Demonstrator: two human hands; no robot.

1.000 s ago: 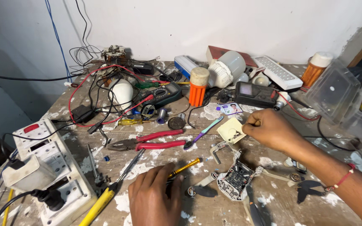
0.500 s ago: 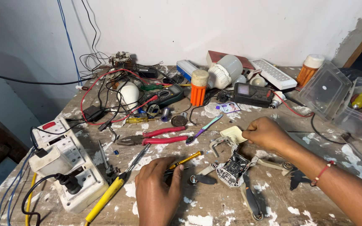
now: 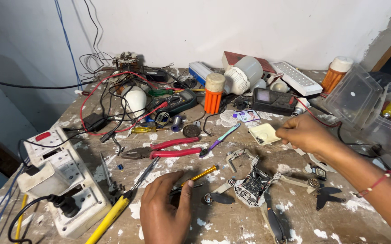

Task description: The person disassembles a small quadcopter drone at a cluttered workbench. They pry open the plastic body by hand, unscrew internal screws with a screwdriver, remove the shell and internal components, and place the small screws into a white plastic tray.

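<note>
A: How are the two hands seen?

B: The left hand (image 3: 165, 210) is laid flat on the bench (image 3: 231, 226), just left of the drone (image 3: 254, 184). Its grip is pressed down on a small yellow-handled screwdriver (image 3: 198, 174), whose dark tip is covered by the fingers (image 3: 184, 194). The right hand (image 3: 304, 134) is held up and to the right of the drone. Its grip is closed in a pinch on the edge of a small cream square lid (image 3: 264, 133), which is tilted and lifted just above the drone.

A: What is found nearer the drone?

B: The opened drone is set on the bench between the hands, its circuit board laid bare and its arms spread. Dark propeller blades (image 3: 328, 195) are seen to its right. Red-handled pliers (image 3: 166, 149) are placed up and left of it, with a purple-and-teal tool (image 3: 220, 140) between pliers and lid.

A: And farther out?

B: A long yellow screwdriver (image 3: 114, 212) is seen well left of the drone, beside a white power strip (image 3: 64, 180). Behind the drone, an orange-and-cream bulb (image 3: 214, 92), a dark meter (image 3: 274, 100) and a tangle of red and black wires (image 3: 114, 99) are spread. Clear plastic boxes (image 3: 367, 108) are set far right of it.
</note>
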